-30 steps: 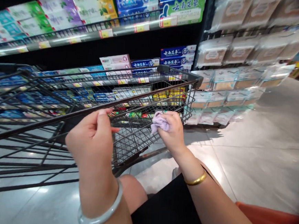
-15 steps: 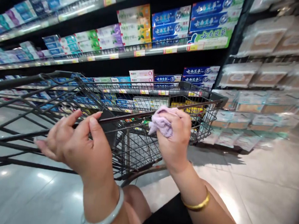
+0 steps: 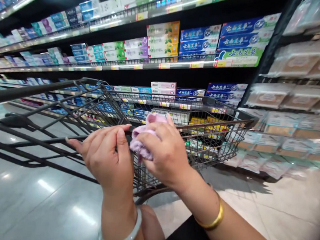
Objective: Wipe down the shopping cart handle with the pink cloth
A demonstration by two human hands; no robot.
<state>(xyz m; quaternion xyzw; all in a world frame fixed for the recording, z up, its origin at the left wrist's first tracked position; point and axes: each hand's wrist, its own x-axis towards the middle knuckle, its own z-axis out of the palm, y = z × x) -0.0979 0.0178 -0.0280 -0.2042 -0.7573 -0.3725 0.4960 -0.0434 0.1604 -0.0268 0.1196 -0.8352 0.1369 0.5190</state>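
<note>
A dark wire shopping cart [image 3: 217,124] stands across the view in front of me. My right hand [image 3: 168,150] is closed around a crumpled lilac cloth [image 3: 143,142], which lies against the cart's top side rail. Just to its left, my left hand [image 3: 108,156] has its fingers curled over the same rail, thumb on top. Only a narrow gap separates the cloth from the left fingertips. The stretch of rail under both hands is hidden.
Behind the cart runs a shelf [image 3: 164,66] stacked with toothpaste-like boxes [image 3: 199,38]. Clear hanging packs [image 3: 292,93] fill a rack at the right. Shiny tiles make up the floor [image 3: 45,207], and the cart's handle [image 3: 26,93] reaches in at left.
The right hand has slid the cloth left along the rail, close to the left hand. My view has shifted a little, and the left fingers sit closer together on the rail.
</note>
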